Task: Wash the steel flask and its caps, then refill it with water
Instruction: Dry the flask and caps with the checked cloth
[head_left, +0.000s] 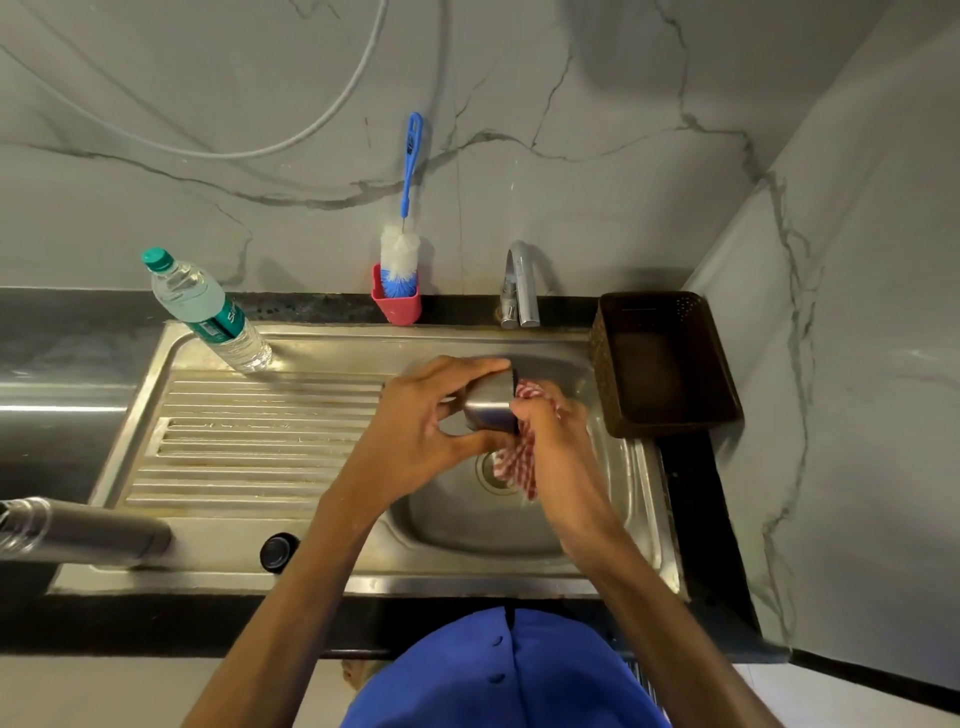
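likely home kitchen | steel sink (218, 566) | tap (522, 283) | marble wall (623, 156)

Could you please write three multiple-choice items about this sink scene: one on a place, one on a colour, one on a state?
1. Where does the long steel flask lie?
A. In the brown basket
B. On the front-left sink edge
C. In the basin

2. What colour is the clear plastic water bottle's screw cap?
A. Green
B. Red
C. Black

3. What is the left hand doing?
A. Hanging idle
B. Turning the tap
C. Holding the steel cup cap

Answers: 1 B, it lies on its side near the small black cap; 2 A, the top is green; 3 C, fingers curl around it while the right hand works the red checked cloth.
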